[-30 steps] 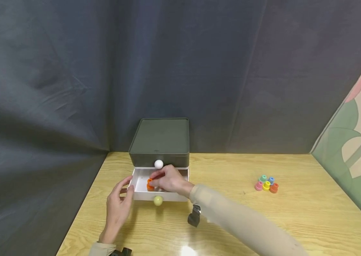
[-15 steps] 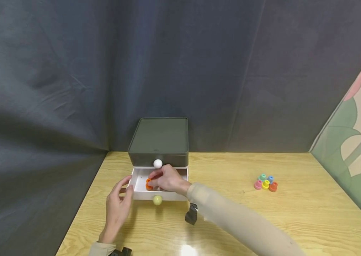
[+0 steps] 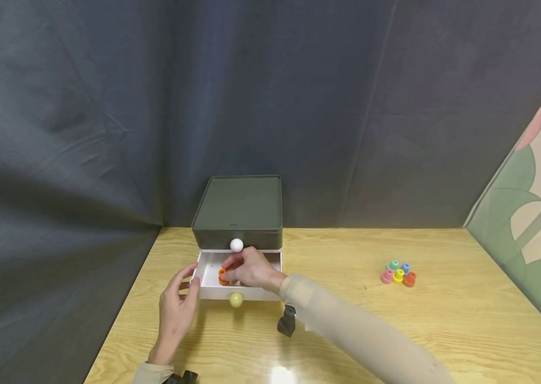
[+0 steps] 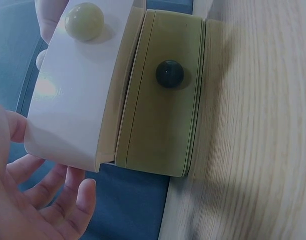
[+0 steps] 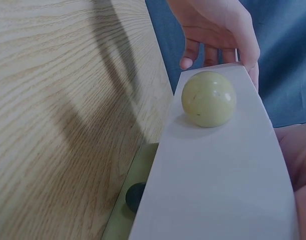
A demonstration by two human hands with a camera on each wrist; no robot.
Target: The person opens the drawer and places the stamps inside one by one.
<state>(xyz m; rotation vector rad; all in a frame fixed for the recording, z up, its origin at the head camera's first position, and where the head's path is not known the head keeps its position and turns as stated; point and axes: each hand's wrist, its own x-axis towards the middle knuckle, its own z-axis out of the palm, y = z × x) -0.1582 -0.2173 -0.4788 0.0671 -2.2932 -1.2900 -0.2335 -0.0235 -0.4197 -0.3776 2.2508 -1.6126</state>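
A white drawer (image 3: 210,293) with a pale yellow-green ball knob (image 3: 236,300) stands pulled out of a small dark-topped chest (image 3: 239,202). My left hand (image 3: 177,309) holds the drawer's left side near the front corner; in the left wrist view the thumb touches its edge and the fingers bend along the side. Inside the drawer, my right hand (image 3: 252,268) pinches a small orange bell-shaped piece (image 3: 223,278) near the drawer floor. My right fingers partly cover the piece, and the drawer front hides it in both wrist views.
Several similar pieces, such as a yellow one (image 3: 398,276) and a pink one (image 3: 387,276), stand clustered on the wooden table (image 3: 337,309) at right. Above the open drawer is a white knob (image 3: 236,245). Below it is a drawer with a dark knob (image 4: 170,74). Curtains hang behind.
The head view has shifted very slightly. Both hands, the drawer and the orange piece stay practically where they were.
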